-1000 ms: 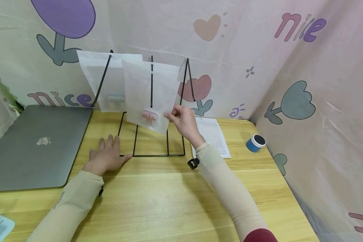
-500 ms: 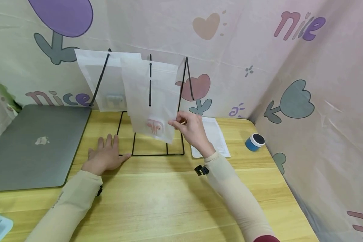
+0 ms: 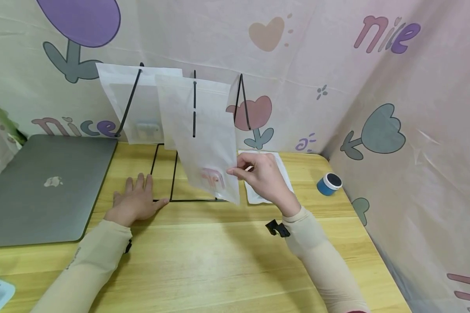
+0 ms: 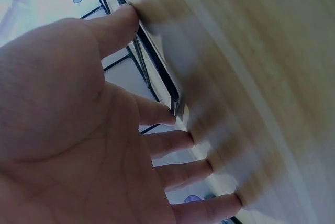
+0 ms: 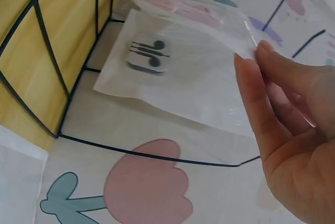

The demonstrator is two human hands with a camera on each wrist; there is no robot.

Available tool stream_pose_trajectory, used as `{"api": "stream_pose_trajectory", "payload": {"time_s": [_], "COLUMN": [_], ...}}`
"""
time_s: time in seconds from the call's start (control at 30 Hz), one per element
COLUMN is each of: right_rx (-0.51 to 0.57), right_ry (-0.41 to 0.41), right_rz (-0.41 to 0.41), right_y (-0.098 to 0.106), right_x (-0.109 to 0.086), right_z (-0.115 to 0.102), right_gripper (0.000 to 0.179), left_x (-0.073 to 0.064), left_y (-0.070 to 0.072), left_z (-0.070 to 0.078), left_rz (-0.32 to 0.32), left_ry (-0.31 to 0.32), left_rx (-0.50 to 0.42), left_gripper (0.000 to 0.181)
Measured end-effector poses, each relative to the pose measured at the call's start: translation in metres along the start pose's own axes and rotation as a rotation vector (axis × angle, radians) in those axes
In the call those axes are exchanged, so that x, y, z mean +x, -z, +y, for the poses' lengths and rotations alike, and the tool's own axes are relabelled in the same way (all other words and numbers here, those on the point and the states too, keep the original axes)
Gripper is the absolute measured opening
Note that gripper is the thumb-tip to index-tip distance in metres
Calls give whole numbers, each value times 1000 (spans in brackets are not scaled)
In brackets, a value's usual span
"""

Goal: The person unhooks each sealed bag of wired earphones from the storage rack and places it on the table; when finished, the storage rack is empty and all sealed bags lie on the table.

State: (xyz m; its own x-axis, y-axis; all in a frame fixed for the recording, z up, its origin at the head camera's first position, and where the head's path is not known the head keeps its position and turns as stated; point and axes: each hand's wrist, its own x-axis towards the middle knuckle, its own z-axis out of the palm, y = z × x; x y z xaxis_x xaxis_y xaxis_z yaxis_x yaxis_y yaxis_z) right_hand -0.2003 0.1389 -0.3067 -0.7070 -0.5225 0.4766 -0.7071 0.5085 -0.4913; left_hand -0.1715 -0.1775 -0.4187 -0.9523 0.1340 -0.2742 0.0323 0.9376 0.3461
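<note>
My right hand (image 3: 266,176) pinches the lower right edge of a translucent white zip bag (image 3: 215,130) between thumb and finger. The bag hangs on the middle hook of a black wire display rack (image 3: 196,201), its lower end drawn forward and to the right. Inside it is a small pink earphone case (image 3: 212,177). In the right wrist view, another bag with black earphones (image 5: 149,56) hangs behind it. My left hand (image 3: 135,202) rests on the table with fingers spread, its thumb at the front left corner of the rack's base.
A similar bag (image 3: 117,95) hangs on the rack's left hook. One more white bag (image 3: 256,195) lies on the table, partly under my right hand. A grey laptop (image 3: 51,195) lies at left, a blue jar (image 3: 329,184) stands at right, and a patterned curtain (image 3: 203,34) hangs behind.
My right hand has moved right and toward me, drawing the bag's lower end along so that it tilts forward. The left hand has stayed in place.
</note>
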Motion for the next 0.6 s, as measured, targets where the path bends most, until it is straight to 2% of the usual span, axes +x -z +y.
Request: {"api": "stream_pose_trajectory", "payload": {"time_s": [0.23, 0.6], "right_rx": [28, 99], "right_ry": [-62, -99], "right_rz": [-93, -192], "right_y": [15, 28], "right_x": [-16, -36], "right_z": [-10, -28], "right_gripper": [25, 20], "left_x": [1, -1], "left_y": [-1, 2], "left_z": [0, 2], "left_rz": [-8, -4], "left_ry": [0, -2], "left_rx": [2, -2], "left_gripper": [98, 97]}}
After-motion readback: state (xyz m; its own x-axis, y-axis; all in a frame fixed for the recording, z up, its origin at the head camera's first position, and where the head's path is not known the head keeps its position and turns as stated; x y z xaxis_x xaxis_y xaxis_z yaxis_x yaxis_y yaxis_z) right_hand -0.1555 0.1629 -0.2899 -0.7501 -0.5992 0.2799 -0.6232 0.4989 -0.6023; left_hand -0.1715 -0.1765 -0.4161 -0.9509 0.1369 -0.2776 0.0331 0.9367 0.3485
